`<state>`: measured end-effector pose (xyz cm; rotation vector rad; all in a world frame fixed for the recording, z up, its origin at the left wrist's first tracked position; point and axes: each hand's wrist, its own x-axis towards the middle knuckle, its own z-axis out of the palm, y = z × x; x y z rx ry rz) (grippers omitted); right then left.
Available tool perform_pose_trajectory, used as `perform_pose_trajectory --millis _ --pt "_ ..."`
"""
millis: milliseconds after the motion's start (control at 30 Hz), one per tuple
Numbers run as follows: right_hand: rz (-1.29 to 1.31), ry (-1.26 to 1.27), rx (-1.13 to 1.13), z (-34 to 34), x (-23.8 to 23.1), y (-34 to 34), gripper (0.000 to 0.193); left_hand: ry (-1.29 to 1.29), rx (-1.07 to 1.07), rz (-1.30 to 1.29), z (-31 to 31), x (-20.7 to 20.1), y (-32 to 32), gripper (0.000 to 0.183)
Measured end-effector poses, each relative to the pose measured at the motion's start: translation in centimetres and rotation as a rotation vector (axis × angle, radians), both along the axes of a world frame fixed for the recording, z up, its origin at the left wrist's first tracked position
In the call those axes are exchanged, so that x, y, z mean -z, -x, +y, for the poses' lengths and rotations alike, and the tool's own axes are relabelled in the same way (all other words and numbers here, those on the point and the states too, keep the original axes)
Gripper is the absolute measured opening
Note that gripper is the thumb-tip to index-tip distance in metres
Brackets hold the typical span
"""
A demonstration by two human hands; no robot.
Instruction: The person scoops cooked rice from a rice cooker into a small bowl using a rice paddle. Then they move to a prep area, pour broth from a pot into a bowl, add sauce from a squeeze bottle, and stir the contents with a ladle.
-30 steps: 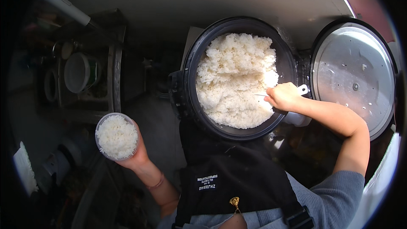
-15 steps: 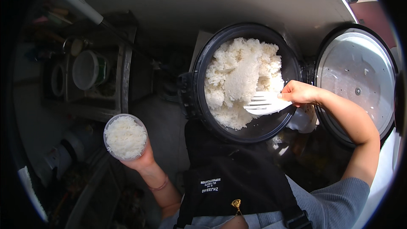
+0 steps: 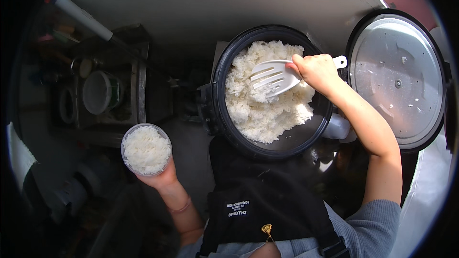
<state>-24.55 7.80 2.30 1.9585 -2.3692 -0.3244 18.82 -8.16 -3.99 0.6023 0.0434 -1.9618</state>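
My right hand [image 3: 318, 70] is closed round the handle of a white slotted spatula [image 3: 282, 77]. Its blade rests on or just over the cooked rice [image 3: 260, 119] heaped in a big black rice cooker [image 3: 221, 91]. Off to the left, my left hand [image 3: 165, 174] grips a round clear plastic tub [image 3: 125, 158] from below and the side. White rice [image 3: 147, 149] fills that tub up to about its rim. Most of the left fingers are hidden beneath the tub.
The cooker's raised lid [image 3: 394, 100], with stray grains on it, stands at the right. A metal sink [image 3: 141, 86] at the left holds a white bucket [image 3: 95, 93]. A grey wall [image 3: 191, 5] runs behind the cooker, and a white pole [image 3: 83, 16] leans at the upper left.
My right hand has moved the spatula up and left, from the cooker's lower right side to over the rice mound. The tub has shifted slightly right and up. The view has turned a little.
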Motion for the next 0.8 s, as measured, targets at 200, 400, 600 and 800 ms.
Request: perform_pose_trajectory --millis 200,400,600,800 --pt "0.105 -0.162 0.247 5.3 -0.1 2.3 0.044 0.019 -0.026 0.0 -0.4 0.3 -0.1 0.047" --pt "0.177 -0.261 0.281 3.6 -6.2 -0.5 0.038 -0.045 -0.055 0.007 -0.1 0.9 -0.7 0.047" --pt "0.149 -0.158 0.177 2.4 -6.8 -1.3 0.037 0.019 -0.032 0.043 -0.4 1.0 -0.2 0.047" --pt "-0.272 -0.256 0.154 0.8 -0.3 -5.9 0.03 0.032 0.057 0.093 -0.4 0.6 1.5 0.048"
